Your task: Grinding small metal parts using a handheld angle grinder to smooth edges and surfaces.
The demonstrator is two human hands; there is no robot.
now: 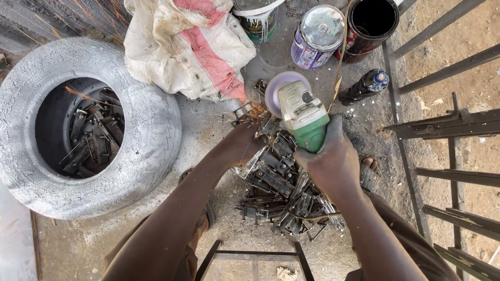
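1. My right hand (333, 161) is clenched round the green body of the angle grinder (302, 117); its disc (276, 91) sits just beyond my fingertips, throwing orange sparks.
2. My left hand (245, 143) is closed on a small metal bracket (263, 127), pinning it at the disc's edge. The piece is mostly hidden by my fingers.
3. Directly below both hands: a heap of dark metal brackets (284, 200), apparently not yet ground.
4. Well off past my left wrist, a whitened tyre (146, 125) holds more brackets (91, 140) in its hollow, likely the finished ones. Judging by the two lots, work is roughly midway.
5. Beyond the grinder: paint tins (315, 36), a dark bottle (364, 86), a woven sack (187, 47).
6. Outside my right hand: a steel gate frame (453, 125).
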